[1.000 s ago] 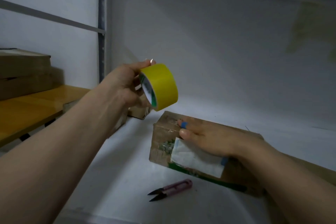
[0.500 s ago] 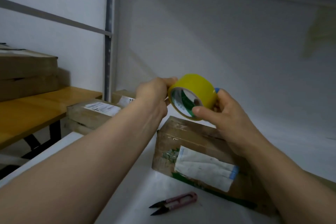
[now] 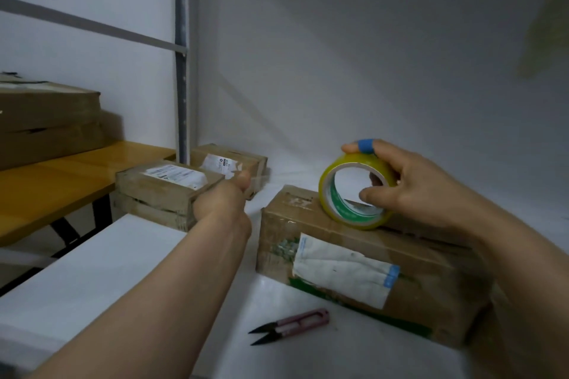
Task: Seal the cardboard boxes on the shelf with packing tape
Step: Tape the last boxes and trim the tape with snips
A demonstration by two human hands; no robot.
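Far left, 9 o'clock: stacked boxes on a yellow counter, not my concern right now. Just right of that, two small labelled boxes sit on the white shelf, one behind the other, touching or nearly.

My left hand is out at about 10 o'clock from the main box, arm stretched forward, fingers curled, thumb pressed down on the forefinger. It looks to be pinching a tape strip pulled off the roll. The strip is faint and see-through, so I'm judging that partly from the pinch.

Centre, 6 o'clock: the main box lies flat on the shelf with a torn white label on its near face. The cardboard looks worn and soft at the corners. It's likely light, so it needs pinning down while the tape goes on. Pink snips lie on the shelf just in front of it, apart from it.

At 3 o'clock, the tape roll stands on edge on the box top, touching it. My right hand grips it from the right, thumb through the core and fingers over the rim. One finger wears a blue band. The roll is stiff and light, and that core-and-rim hold suits it. The strip is sticky and thin and will fold on itself if it goes slack.
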